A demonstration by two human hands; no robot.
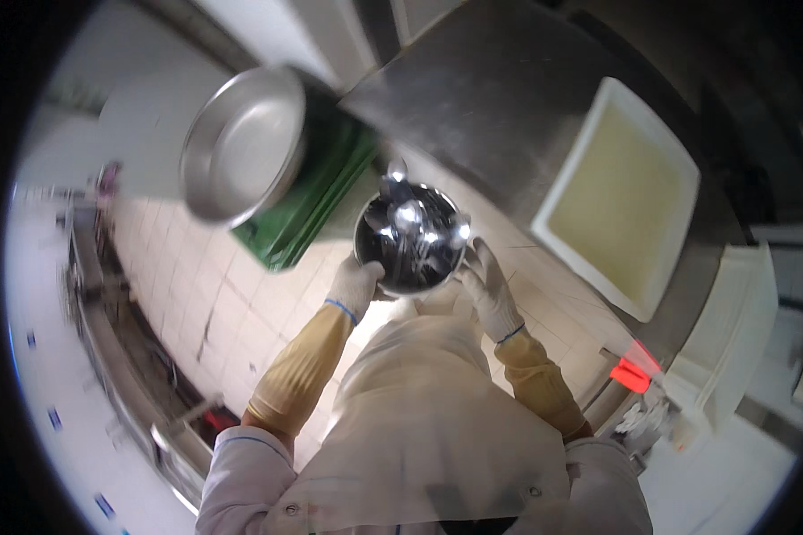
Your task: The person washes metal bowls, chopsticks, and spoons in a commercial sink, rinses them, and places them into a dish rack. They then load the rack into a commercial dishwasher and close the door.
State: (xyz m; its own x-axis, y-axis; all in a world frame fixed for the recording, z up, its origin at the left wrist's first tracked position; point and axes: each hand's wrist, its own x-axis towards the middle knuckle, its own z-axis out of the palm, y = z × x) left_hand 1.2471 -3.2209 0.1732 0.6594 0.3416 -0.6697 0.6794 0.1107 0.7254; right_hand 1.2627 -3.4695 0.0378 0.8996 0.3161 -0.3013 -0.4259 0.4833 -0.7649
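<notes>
Between my hands is a round shiny metal container (418,284), with several metal utensils (408,214), perhaps ladles, inside and reaching past its rim. Their bright reflections and blur hide the exact shapes. My left hand (356,286), in a whitish knit glove, grips the container's lower left side with the thumb by the rim. On the other side, my gloved right hand (492,294) supports the container at its lower right, fingers spread along the wall. The container is over the tiled floor, in front of my pale apron (435,414).
A wide metal bowl (247,147) rests at upper left on green plastic crates (301,214). On the stainless steel table (468,100) at right lies a white tray (575,160) of yellowish contents. An orange-red object (632,376) is near a pale panel (723,334). Floor drain channel (134,334) runs left.
</notes>
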